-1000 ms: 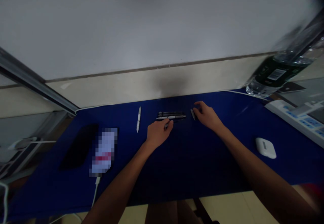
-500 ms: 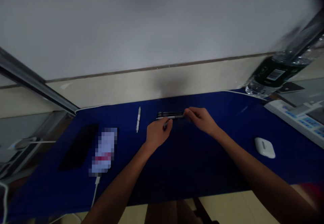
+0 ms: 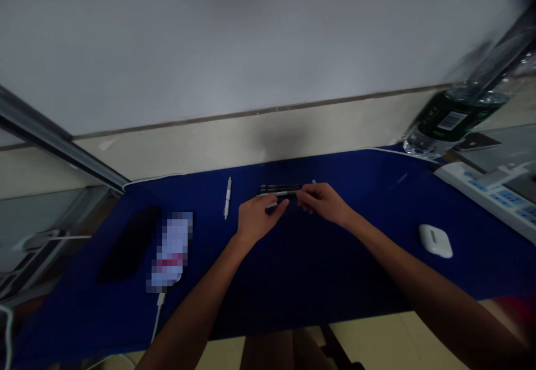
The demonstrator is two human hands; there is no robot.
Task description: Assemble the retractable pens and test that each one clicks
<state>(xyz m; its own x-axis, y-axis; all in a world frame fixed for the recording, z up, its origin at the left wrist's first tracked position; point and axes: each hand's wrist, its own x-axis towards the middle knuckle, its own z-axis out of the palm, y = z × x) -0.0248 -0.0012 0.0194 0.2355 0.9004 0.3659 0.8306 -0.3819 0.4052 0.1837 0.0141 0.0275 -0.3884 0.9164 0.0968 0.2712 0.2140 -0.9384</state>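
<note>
Several pens (image 3: 280,187) lie side by side, left to right, at the back middle of the blue table mat (image 3: 318,269). My left hand (image 3: 256,215) is at their left end, thumb and fingers closed around a light-coloured pen piece (image 3: 272,205), mostly hidden. My right hand (image 3: 323,201) is curled at their right end, its fingertips pinched on the end of the nearest white-and-black pen (image 3: 287,193). A small pale tip (image 3: 314,181) shows just behind my right knuckles; what it belongs to is hidden. Apart from the row, a white pen (image 3: 227,198) lies to the left.
On the left are a phone (image 3: 171,250) with a charging cable (image 3: 157,317) and a dark flat object (image 3: 129,244). A white earphone case (image 3: 436,241) lies on the right. Beyond it are a power strip (image 3: 488,191) and a large water bottle (image 3: 444,119). A wall (image 3: 209,141) stands behind.
My right hand has moved slightly left and nearer to me, uncovering the pale tip behind it. My left hand has shifted a little left, and its piece now looks lighter.
</note>
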